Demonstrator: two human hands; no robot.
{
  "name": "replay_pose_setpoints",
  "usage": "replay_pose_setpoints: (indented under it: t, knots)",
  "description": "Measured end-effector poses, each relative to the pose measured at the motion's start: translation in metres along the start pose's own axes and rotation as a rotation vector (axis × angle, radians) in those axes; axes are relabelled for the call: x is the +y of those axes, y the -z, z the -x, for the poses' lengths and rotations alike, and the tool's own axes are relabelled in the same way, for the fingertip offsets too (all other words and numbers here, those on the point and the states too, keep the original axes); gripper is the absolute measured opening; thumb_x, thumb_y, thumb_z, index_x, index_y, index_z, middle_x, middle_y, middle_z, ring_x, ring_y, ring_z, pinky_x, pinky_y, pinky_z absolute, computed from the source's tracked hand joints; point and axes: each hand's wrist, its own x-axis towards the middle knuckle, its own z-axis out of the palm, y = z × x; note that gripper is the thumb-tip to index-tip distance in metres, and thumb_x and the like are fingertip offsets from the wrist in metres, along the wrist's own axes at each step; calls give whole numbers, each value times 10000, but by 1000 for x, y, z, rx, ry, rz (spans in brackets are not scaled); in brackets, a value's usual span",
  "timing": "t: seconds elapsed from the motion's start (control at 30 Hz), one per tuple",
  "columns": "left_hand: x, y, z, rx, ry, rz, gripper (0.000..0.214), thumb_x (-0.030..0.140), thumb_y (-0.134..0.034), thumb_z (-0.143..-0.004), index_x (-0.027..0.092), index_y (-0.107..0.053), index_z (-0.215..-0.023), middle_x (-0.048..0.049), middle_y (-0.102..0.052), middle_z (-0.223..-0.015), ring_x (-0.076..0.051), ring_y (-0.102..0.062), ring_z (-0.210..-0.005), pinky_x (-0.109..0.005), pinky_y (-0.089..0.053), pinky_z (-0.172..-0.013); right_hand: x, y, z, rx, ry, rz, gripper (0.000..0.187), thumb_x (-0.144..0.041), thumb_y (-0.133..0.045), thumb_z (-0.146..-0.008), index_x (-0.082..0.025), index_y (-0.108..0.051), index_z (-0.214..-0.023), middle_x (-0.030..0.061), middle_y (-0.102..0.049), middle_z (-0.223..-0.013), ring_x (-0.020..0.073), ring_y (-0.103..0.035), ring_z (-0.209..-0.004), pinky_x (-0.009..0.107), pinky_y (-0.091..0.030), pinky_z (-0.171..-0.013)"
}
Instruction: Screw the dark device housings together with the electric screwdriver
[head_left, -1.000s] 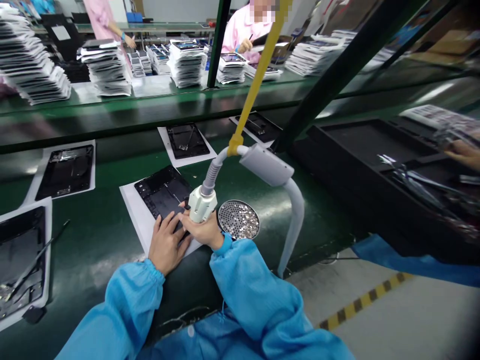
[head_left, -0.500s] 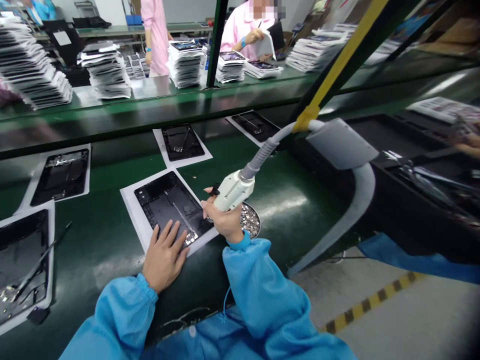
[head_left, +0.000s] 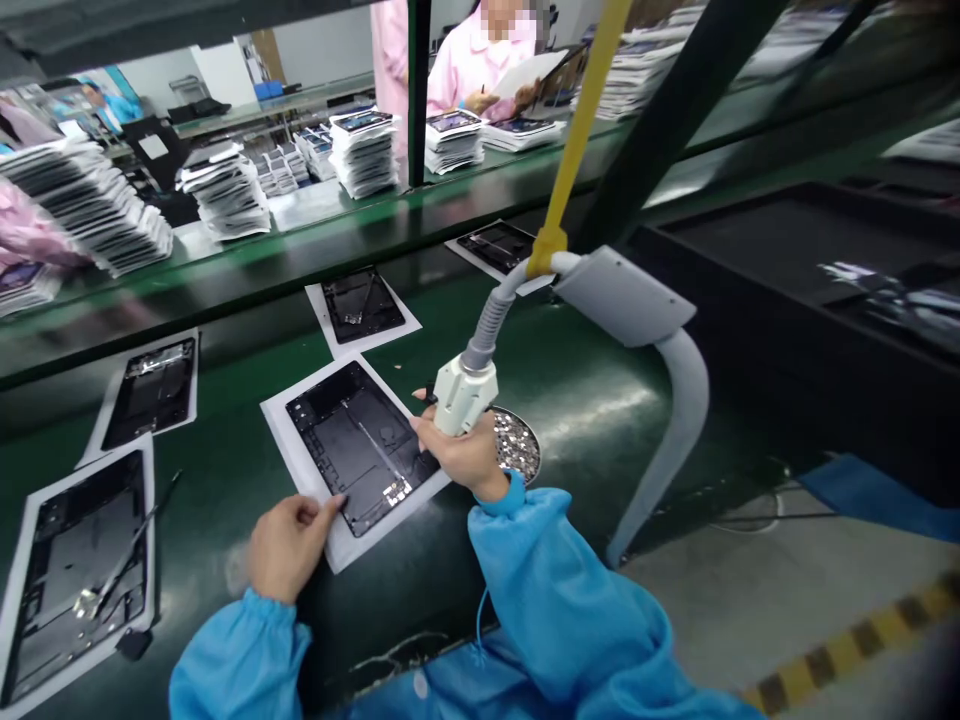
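A black tablet back shell (head_left: 358, 445) lies on a white sheet (head_left: 294, 459) on the green belt. My left hand (head_left: 287, 545) pinches the sheet's near left edge, thumb on top. My right hand (head_left: 457, 452) is wrapped round a white electric screwdriver (head_left: 465, 392) that hangs from a grey hose and a yellow strap (head_left: 577, 130). The tool stands over the shell's right edge. A round dish of small screws (head_left: 517, 445) sits just behind my right hand, partly hidden by it.
More black shells on white sheets lie on the belt: one behind (head_left: 364, 303), one at far right (head_left: 499, 245), two at left (head_left: 154, 392) (head_left: 79, 575). Stacks of parts (head_left: 225, 190) fill the raised shelf. People in pink coats (head_left: 487, 70) work opposite. Black trays (head_left: 810, 260) stand at right.
My left hand slid off the shell and back to the sheet's near left edge, where it now pinches the sheet. My right hand has tilted the screwdriver more upright.
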Motion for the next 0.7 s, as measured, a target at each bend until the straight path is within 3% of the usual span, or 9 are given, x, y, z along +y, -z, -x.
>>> replay_pose_setpoints:
  t: [0.13,0.23,0.33,0.4,0.5,0.7]
  knots:
    - [6,-13,6,-14,-82,-38,486,621,-396,-775,191,-577,-638,-10,-572,-645,-105,-481,-643,-209,-234,-580,1,0,1,2,13,26,248,-311,-632,-697,-134,-524,-560,57,-562,-563,155,-593,-606,249,-495,-583]
    - [-9,-15,-1,73,-160,303,498,611,-461,-685,129,-515,-571,-26,-504,-581,-74,-430,-565,-189,-275,-557,2,1,1,16,17,39,301,-335,-625,-703,-143,-479,-523,55,-554,-551,150,-581,-577,246,-483,-562]
    - [-26,-5,-15,328,-164,735,478,558,-569,-584,108,-423,-514,-26,-499,-620,-51,-420,-559,-165,-324,-527,4,1,0,-7,34,42,280,-361,-605,-719,-139,-512,-576,64,-549,-551,166,-592,-612,254,-485,-575]
    - [-31,9,-30,478,-118,833,453,510,-616,-557,113,-397,-535,1,-440,-570,-33,-371,-524,-149,-290,-483,7,-1,0,-34,19,26,251,-364,-603,-723,-116,-582,-691,63,-553,-561,169,-589,-607,263,-488,-579]
    - [-29,38,-64,571,-113,851,426,474,-637,-517,123,-417,-615,31,-394,-542,-25,-349,-505,-138,-278,-471,15,-6,-1,-63,0,6,321,-357,-612,-721,-80,-635,-881,56,-568,-594,154,-564,-561,274,-492,-579]
    - [-10,107,-159,724,-125,785,354,360,-556,-560,115,-518,-814,10,-484,-599,-35,-389,-509,-133,-294,-482,28,-14,-3,-130,25,21,233,-331,-585,-743,-98,-572,-740,36,-511,-527,117,-480,-470,234,-430,-480]
